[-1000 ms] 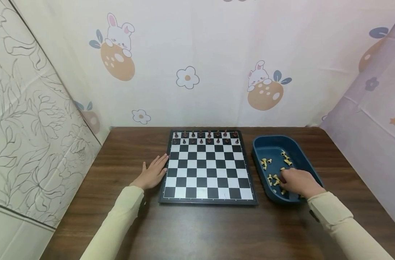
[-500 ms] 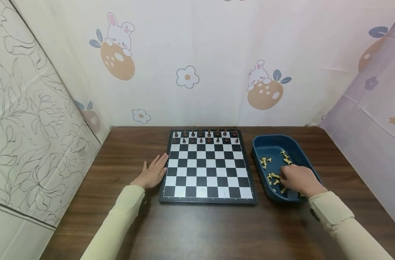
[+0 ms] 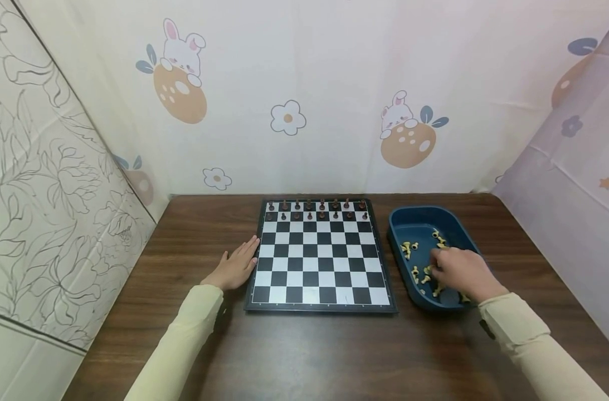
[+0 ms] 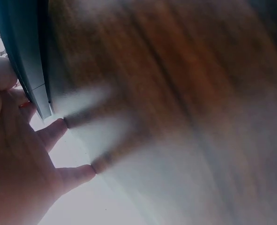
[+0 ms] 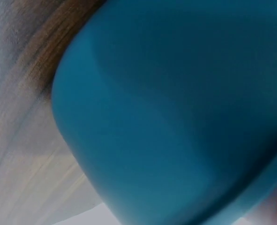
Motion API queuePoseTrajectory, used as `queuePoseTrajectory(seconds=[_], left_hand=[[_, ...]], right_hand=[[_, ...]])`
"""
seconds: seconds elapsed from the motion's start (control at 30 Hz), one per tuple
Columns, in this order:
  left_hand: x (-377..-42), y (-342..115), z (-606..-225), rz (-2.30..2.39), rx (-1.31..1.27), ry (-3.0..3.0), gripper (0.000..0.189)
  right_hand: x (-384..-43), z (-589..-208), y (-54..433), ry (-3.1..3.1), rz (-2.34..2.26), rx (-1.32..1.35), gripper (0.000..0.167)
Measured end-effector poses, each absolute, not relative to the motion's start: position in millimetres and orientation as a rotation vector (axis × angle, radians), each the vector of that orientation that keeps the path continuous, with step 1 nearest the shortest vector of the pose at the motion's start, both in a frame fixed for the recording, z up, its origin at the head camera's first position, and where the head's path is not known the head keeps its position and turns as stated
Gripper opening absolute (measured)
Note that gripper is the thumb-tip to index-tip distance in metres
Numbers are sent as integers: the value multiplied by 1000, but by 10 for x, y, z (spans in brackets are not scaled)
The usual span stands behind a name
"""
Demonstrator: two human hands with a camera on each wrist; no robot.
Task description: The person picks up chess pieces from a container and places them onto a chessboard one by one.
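In the head view my left hand (image 3: 234, 266) lies flat with spread fingers, its fingertips touching the left edge of a black-and-white chessboard (image 3: 319, 264). The left wrist view shows the fingers (image 4: 77, 176) beside the board's dark side. My right hand (image 3: 462, 271) reaches into a blue tub (image 3: 418, 218), fingers curled down, pinching a pale yellow chess piece (image 3: 427, 270) at the fingertips. Other yellow chess pieces (image 3: 407, 249) lie scattered on the tub's floor. In the right wrist view, the tub's outer wall (image 5: 143, 122) hides nearly all of the hand.
Dark red chess pieces (image 3: 309, 215) stand in two rows along the board's far side. Board and tub rest on a brown wooden table (image 3: 304, 356). A patterned curtain (image 3: 334, 67) hangs behind the far table edge.
My right hand has risen slightly and shifted a little to the right inside the tub. A yellow chess piece near its fingertips has turned from its lying position. My left hand stays put.
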State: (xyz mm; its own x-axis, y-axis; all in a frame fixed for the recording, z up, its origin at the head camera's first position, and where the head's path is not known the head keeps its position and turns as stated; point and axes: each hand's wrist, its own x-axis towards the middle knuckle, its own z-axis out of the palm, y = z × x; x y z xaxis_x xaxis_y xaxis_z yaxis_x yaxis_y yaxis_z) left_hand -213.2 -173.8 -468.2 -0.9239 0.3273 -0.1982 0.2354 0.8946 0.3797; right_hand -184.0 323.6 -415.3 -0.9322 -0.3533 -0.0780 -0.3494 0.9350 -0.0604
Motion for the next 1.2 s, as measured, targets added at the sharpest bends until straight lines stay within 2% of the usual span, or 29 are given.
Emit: queuePoseTrajectory(seconds=[0.7,1.2], left_hand=[[-2157,-1655,-4657,491,382,2807,57],[-2111,-1613,-4664,491,338,2870,54]], right_hand=[[-1803,-3779,3007,3173,-83,-742,12],[-1740,-3568,2450,3223,-16,-904,14]])
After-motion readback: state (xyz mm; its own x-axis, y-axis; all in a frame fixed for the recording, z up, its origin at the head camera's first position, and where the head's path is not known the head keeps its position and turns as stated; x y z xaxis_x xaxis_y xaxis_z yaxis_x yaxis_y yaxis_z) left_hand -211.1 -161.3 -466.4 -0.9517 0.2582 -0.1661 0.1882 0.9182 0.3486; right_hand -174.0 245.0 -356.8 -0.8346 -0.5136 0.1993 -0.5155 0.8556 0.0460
